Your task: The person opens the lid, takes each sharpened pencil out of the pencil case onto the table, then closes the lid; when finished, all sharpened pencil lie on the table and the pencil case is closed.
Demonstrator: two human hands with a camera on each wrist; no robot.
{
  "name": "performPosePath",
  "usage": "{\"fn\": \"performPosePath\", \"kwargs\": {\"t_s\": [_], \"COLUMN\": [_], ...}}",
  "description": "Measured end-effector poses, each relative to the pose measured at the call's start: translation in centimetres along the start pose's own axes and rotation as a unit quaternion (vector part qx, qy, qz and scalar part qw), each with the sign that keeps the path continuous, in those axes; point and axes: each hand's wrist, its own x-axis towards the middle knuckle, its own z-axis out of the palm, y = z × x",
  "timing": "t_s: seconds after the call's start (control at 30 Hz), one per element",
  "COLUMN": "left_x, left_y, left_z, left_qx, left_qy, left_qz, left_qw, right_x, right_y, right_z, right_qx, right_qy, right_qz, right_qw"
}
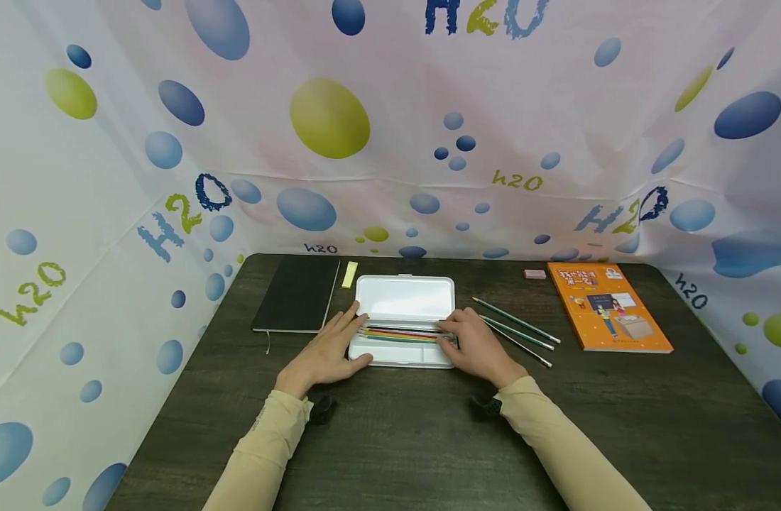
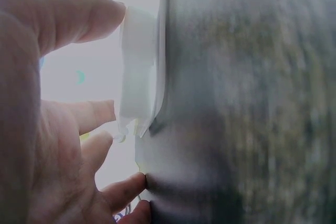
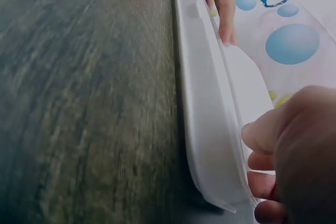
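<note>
An open white pencil case (image 1: 403, 355) lies on the table, its lid (image 1: 405, 298) folded back toward the wall. Several coloured pencils (image 1: 400, 335) lie lengthwise in its tray. At the case's left end rests my left hand (image 1: 323, 355), fingers spread toward the lid and thumb at the near corner; the left wrist view shows that thumb against the white side wall (image 2: 139, 66). My right hand (image 1: 480, 346) reaches over the right end, thumb and fingers apart, covering the pencils' right ends. In the right wrist view, its thumb touches the rim (image 3: 210, 114).
Several loose pencils (image 1: 517, 319) lie right of the case. A pink eraser (image 1: 534, 274) and an orange book (image 1: 610, 309) are farther right. A black notebook (image 1: 297, 292) and a yellow strip (image 1: 349, 275) sit at the left. Behind the table (image 1: 403, 440) hangs a patterned curtain (image 1: 403, 170).
</note>
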Motion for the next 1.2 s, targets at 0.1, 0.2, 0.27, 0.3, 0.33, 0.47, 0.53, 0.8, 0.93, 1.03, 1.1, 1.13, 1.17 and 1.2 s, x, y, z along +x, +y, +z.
{"fn": "performPosePath", "kwargs": {"t_s": [0.1, 0.2, 0.27, 0.3, 0.33, 0.47, 0.53, 0.8, 0.93, 1.03, 1.1, 1.13, 1.17, 1.2], "left_x": [0.1, 0.1, 0.1, 0.1, 0.0, 0.0, 0.0, 0.0, 0.0, 0.0, 0.0, 0.0, 0.0, 0.0], "left_y": [0.0, 0.0, 0.0, 0.0, 0.0, 0.0, 0.0, 0.0, -0.1, -0.1, -0.1, -0.1, -0.1, -0.1], "left_z": [0.0, 0.0, 0.0, 0.0, 0.0, 0.0, 0.0, -0.1, -0.1, 0.0, 0.0, 0.0, 0.0, 0.0], "left_qx": [0.002, 0.002, 0.002, 0.001, 0.000, -0.001, -0.002, -0.001, 0.000, -0.001, -0.002, -0.001, -0.001, 0.000], "left_qy": [-0.002, -0.003, -0.003, -0.003, -0.002, -0.002, -0.002, -0.008, -0.010, -0.008, -0.007, -0.007, -0.006, -0.006], "left_qz": [-0.002, -0.004, -0.006, -0.007, -0.007, -0.004, -0.001, 0.003, 0.003, 0.004, 0.006, 0.006, 0.006, 0.006], "left_qw": [1.0000, 1.0000, 1.0000, 1.0000, 1.0000, 1.0000, 1.0000, 1.0000, 0.9999, 1.0000, 1.0000, 1.0000, 1.0000, 1.0000], "right_x": [0.0, 0.0, 0.0, 0.0, 0.0, 0.1, 0.2, 0.2, 0.1, 0.0, 0.0, 0.0, 0.0, 0.0], "right_y": [-0.1, -0.1, 0.0, 0.0, 0.0, -0.2, -0.2, -0.1, 0.3, 0.7, 0.8, 0.9, 0.9, 0.8], "right_z": [0.0, 0.1, 0.1, 0.2, 0.2, 0.1, 0.0, -0.5, -0.5, -0.4, -0.4, -0.4, -0.5, -0.6], "right_qx": [-0.005, -0.010, -0.010, -0.011, -0.011, -0.014, -0.014, 0.002, 0.032, 0.052, 0.061, 0.066, 0.070, 0.075], "right_qy": [-0.002, -0.002, -0.005, -0.006, -0.007, -0.009, -0.010, -0.040, -0.050, -0.049, -0.048, -0.049, -0.048, -0.050], "right_qz": [-0.001, -0.004, -0.006, -0.007, -0.008, -0.013, -0.014, -0.007, -0.009, -0.013, -0.012, -0.011, -0.009, -0.006], "right_qw": [1.000, 1.000, 1.000, 1.000, 1.000, 1.000, 1.000, 0.999, 0.998, 0.997, 0.997, 0.997, 0.996, 0.996]}}
